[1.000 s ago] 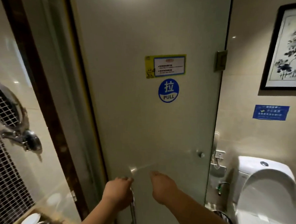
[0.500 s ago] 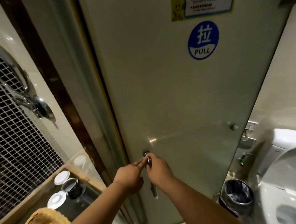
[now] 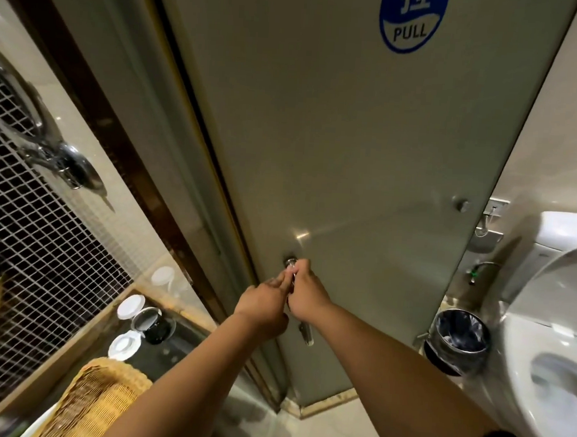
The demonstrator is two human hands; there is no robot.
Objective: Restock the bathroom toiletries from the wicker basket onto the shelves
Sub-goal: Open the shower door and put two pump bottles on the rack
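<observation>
A frosted glass door (image 3: 352,154) with a blue PULL sticker (image 3: 412,20) stands in front of me. My right hand (image 3: 306,295) is wrapped around its vertical metal handle (image 3: 305,332) near the top mount. My left hand (image 3: 263,306) touches the same handle from the left, fingers curled against it. The wicker basket (image 3: 97,399) sits on the dark counter at the lower left; its contents are out of sight. Two glass cups with white lids (image 3: 145,324) stand beyond the basket.
A toilet (image 3: 549,342) with raised seat fills the right side. A black bin (image 3: 458,340) stands between it and the door. On the left, a mosaic wall carries a chrome mirror arm (image 3: 64,167). A dark wooden door frame (image 3: 116,140) borders the door.
The view has tilted further down and moved closer to the door. Both hands, apart a second ago, now meet on the handle. The basket has come into view.
</observation>
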